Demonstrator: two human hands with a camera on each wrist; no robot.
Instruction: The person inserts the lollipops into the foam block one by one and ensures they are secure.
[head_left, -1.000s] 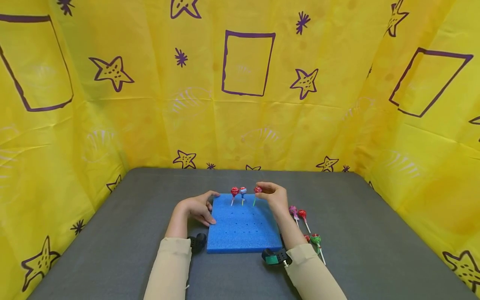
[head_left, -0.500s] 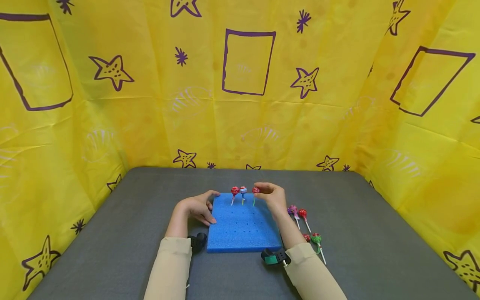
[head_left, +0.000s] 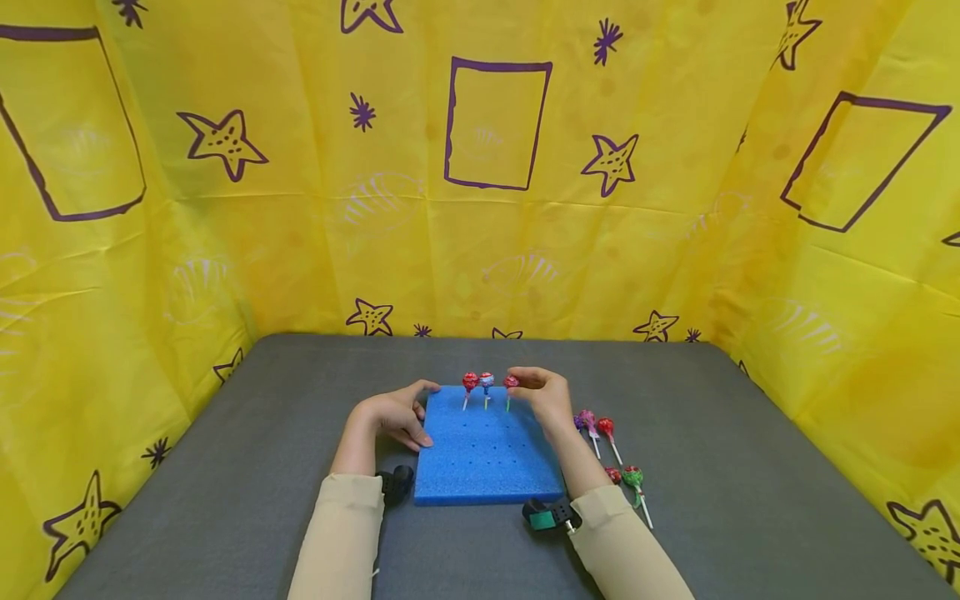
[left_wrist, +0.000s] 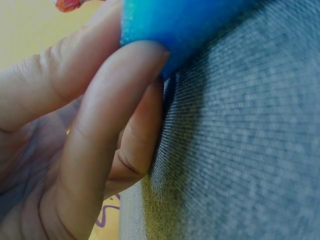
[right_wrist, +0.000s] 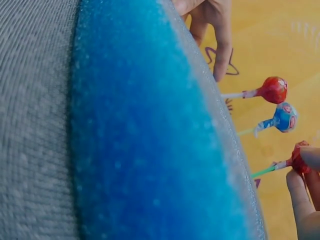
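A blue foam block (head_left: 487, 467) with small holes in its top lies on the table. My left hand (head_left: 393, 417) holds its left edge, thumb and bent fingers against the foam in the left wrist view. My right hand (head_left: 546, 397) pinches the wrapped head of a red lollipop (right_wrist: 299, 159) between thumb and fingers. Its green stick (head_left: 508, 405) stands nearly upright in the block's far row. To its left, a blue-and-white lollipop (head_left: 486, 380) and another red lollipop (head_left: 470, 382) stand upright in the foam.
Right of the block, partly behind the right forearm, lie several loose lollipops, among them a pink one (head_left: 588, 419), a red one (head_left: 606, 427) and a green one (head_left: 633, 477). Yellow patterned cloth (head_left: 495, 250) encloses the grey table (head_left: 300, 392) at back and sides.
The right hand has shifted slightly left with the pinched lollipop, then slightly down, and less of the green stick shows above the foam. The left hand has kept its place.
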